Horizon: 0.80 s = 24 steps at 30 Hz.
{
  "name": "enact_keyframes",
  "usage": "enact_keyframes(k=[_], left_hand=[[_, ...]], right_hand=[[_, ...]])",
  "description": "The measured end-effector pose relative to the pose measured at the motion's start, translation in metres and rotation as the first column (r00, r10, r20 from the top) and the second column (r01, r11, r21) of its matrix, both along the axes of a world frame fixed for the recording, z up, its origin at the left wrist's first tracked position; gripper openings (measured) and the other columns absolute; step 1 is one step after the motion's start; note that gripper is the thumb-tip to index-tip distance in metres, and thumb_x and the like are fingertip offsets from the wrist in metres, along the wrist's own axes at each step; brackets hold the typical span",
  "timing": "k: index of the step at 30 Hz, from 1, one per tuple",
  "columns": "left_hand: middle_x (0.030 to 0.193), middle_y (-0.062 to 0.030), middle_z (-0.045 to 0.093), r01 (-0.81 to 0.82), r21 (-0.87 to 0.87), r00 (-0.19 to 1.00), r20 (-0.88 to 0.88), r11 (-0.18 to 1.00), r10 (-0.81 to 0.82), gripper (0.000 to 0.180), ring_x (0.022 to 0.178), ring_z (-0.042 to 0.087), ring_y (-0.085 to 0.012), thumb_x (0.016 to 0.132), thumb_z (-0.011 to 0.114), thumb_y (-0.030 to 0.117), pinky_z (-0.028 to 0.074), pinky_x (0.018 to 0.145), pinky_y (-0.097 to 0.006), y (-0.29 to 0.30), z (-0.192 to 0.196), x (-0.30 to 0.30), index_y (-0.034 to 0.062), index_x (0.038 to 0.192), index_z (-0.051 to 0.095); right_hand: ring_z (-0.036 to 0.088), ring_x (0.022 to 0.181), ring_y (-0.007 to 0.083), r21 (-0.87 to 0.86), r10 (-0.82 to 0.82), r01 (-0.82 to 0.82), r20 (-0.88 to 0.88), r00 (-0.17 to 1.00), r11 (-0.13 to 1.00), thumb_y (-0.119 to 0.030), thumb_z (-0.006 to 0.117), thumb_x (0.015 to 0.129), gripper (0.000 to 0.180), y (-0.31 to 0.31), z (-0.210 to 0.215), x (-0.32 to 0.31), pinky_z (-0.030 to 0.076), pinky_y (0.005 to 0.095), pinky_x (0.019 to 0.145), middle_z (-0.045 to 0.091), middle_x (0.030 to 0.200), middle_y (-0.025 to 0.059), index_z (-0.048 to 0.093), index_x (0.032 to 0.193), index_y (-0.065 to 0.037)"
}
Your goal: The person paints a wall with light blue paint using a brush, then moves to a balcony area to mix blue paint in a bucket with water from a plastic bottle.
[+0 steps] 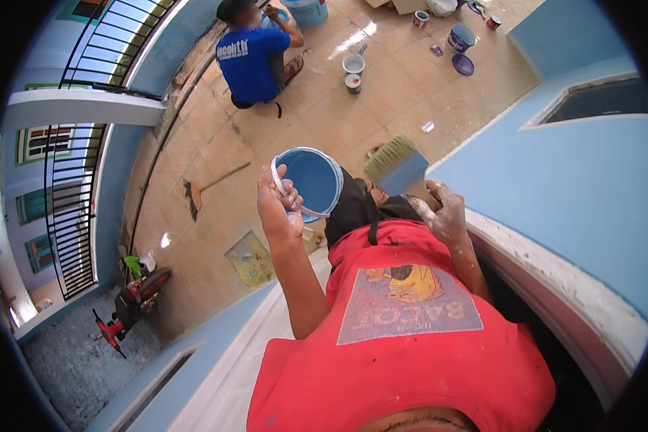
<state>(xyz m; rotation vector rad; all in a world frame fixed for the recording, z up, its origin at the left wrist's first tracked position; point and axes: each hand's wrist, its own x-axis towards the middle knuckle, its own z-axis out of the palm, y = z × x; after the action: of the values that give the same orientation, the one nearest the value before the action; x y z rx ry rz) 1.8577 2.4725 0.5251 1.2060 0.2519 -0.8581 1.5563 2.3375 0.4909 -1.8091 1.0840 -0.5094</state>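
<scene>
My left hand (279,207), spotted with paint, is closed around the white handle of a round bucket (304,150). Its inside looks blue, and how much paint it holds is hard to tell. In my right hand (446,214), whitened by paint, I grip a wide paintbrush (403,173). The brush has pale yellowish bristles pointing away from me and a blue-stained lower part. It is held apart from the bucket, near the light blue wall (547,194) on my right.
A person in a blue shirt (248,66) crouches on the tiled floor by a large blue tub (308,13). Beyond me stand a dipper (353,64), a can (353,84) and an open pail (461,38). A broom (193,198) lies left; a red-and-black wheeled vehicle (129,306) stands nearer.
</scene>
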Motion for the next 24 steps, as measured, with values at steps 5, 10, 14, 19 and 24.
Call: enact_keyframes(k=[5,10,14,19,24], left_hand=[[0.073,0.0021,0.045,0.117,-0.014,0.993,-0.005,0.993,-0.117,0.058,0.056,0.037,-0.0055,0.106,0.060,0.051,0.029,0.051,-0.023,-0.099,-0.009,0.108,-0.0048,0.125,0.060],[0.071,0.0035,0.045,0.212,0.032,0.977,-0.013,0.977,-0.211,0.056,0.052,0.038,-0.0052,0.107,0.059,0.052,0.029,0.049,-0.023,-0.185,-0.033,0.196,-0.0018,0.122,0.061],[0.068,0.0052,0.044,0.251,0.147,0.968,-0.012,0.957,-0.252,0.052,0.049,0.036,-0.0043,0.108,0.060,0.051,0.028,0.046,-0.022,-0.250,-0.042,0.252,0.0000,0.120,0.062],[0.069,0.0046,0.046,0.294,0.157,0.955,-0.006,0.943,-0.297,0.045,0.051,0.036,-0.0035,0.109,0.059,0.045,0.027,0.048,-0.022,-0.332,-0.057,0.299,0.0023,0.122,0.063],[0.069,0.0051,0.047,0.202,0.198,0.977,0.025,0.959,-0.211,0.045,0.052,0.038,-0.0035,0.108,0.061,0.046,0.028,0.047,-0.022,-0.412,-0.077,0.318,0.0022,0.118,0.063]], right_hand=[[0.071,0.086,0.0170,-0.058,-0.286,0.284,-0.020,0.958,0.957,-0.010,0.084,0.091,0.035,-0.057,-0.013,0.047,0.057,0.0318,0.079,0.077,0.096,0.0155,0.070,0.118,0.007],[0.065,0.077,0.0116,-0.117,-0.557,0.545,-0.151,0.816,0.830,-0.008,0.081,0.093,0.029,-0.111,-0.036,0.088,0.055,0.0299,0.071,0.075,0.088,0.0081,0.071,0.117,0.004],[0.075,0.092,0.0189,0.068,-0.729,0.735,-0.096,0.678,0.674,-0.009,0.082,0.093,0.033,-0.154,-0.044,0.131,0.058,0.0343,0.081,0.079,0.098,0.0183,0.069,0.119,0.009],[0.075,0.094,0.0188,-0.006,-0.743,0.745,-0.086,0.664,0.667,-0.007,0.080,0.094,0.034,-0.214,-0.063,0.154,0.058,0.0334,0.082,0.079,0.103,0.0196,0.067,0.120,0.011],[0.075,0.093,0.0214,0.116,-0.744,0.760,-0.157,0.649,0.639,-0.008,0.081,0.094,0.037,-0.333,-0.092,0.161,0.058,0.0341,0.082,0.079,0.102,0.0201,0.067,0.122,0.012]])
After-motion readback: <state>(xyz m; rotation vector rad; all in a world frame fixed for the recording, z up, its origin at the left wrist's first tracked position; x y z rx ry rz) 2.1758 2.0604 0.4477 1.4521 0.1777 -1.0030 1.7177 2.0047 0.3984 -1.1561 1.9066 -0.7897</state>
